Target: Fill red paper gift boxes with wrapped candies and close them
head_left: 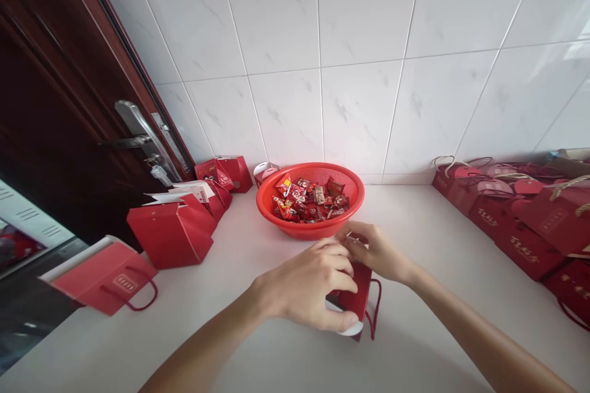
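A small red gift box (pixel 360 291) with a dark red cord handle lies on the white table, directly in front of the basket. My left hand (pixel 316 285) is wrapped over it, thumb at the near end beside a white flap and fingers across the top. At the box's far end, the bent fingers of my right hand (pixel 378 252) pinch the edge, close to the left fingertips. Both hands cover much of the box, so its opening is partly hidden. Just beyond them stands a red plastic basket (pixel 306 231) holding several wrapped candies (pixel 318 196).
Along the left edge stand open red boxes (pixel 168 236) and a red bag-shaped box (pixel 117 276) with a cord handle. Many red gift boxes (pixel 507 230) crowd the right side. A tiled wall (pixel 359 116) closes the back; a dark door (pixel 69 61) is at left.
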Motion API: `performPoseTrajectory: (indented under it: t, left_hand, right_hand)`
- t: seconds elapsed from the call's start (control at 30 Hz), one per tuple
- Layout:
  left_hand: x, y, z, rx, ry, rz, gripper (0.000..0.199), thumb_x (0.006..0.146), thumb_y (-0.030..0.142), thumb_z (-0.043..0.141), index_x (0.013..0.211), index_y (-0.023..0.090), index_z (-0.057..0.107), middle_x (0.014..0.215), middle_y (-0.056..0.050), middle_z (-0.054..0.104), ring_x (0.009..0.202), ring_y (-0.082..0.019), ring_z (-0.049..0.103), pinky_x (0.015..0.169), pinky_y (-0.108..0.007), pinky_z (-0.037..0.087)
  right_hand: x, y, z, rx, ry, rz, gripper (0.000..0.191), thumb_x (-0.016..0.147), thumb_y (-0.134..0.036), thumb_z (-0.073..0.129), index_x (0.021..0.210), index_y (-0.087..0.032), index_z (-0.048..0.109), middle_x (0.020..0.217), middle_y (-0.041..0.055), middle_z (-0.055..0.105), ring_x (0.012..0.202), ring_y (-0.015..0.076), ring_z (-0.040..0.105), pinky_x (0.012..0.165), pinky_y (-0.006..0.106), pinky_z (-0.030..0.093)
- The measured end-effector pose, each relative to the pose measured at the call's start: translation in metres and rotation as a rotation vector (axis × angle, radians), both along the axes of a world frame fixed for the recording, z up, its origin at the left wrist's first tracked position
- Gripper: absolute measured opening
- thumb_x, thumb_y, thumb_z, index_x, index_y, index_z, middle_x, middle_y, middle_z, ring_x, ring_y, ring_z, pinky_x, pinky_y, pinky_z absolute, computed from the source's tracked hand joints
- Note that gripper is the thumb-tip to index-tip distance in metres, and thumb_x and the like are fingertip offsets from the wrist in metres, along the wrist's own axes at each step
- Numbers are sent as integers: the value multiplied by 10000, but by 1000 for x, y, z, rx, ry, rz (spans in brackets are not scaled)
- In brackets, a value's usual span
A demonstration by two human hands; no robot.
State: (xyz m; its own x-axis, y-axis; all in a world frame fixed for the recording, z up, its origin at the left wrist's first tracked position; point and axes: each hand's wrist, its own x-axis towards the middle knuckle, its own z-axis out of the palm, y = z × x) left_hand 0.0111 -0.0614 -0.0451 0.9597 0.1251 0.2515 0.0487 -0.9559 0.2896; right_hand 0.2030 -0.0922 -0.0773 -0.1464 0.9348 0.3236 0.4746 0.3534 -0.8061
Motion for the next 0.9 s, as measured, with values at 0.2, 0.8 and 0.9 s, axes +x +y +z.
performPoseTrajectory:
  t: [0.2,0.8,0.9]
  left_hand:
    - [-6,-1,6,268,-64,224,326,698,495,785,748,182,710,825,-26,572,896,-209,543,1010,-388,436]
    - [-16,-4,24,-21,273,456,717,626,642,773,1187,221,622,1108,-70,590,1087,-306,447,961,-422,406]
    - [-17,-4,25,-39,311,489,709,629,694,756,1161,241,635,1069,-73,579,1075,-315,454,975,-446,394]
  right_hand:
    - [4,-10,8,101,-198,49,252,830,-47,457,915,-201,638,998,43,677,842,156,626,718,277,493]
    - [-30,-37,13,301,-645,258,256,976,-157,518,769,-203,662,821,43,649,956,206,551,906,369,441]
    - [-29,-37,16,292,-634,172,228,964,-253,578,773,-198,689,828,59,612,847,193,524,793,337,458]
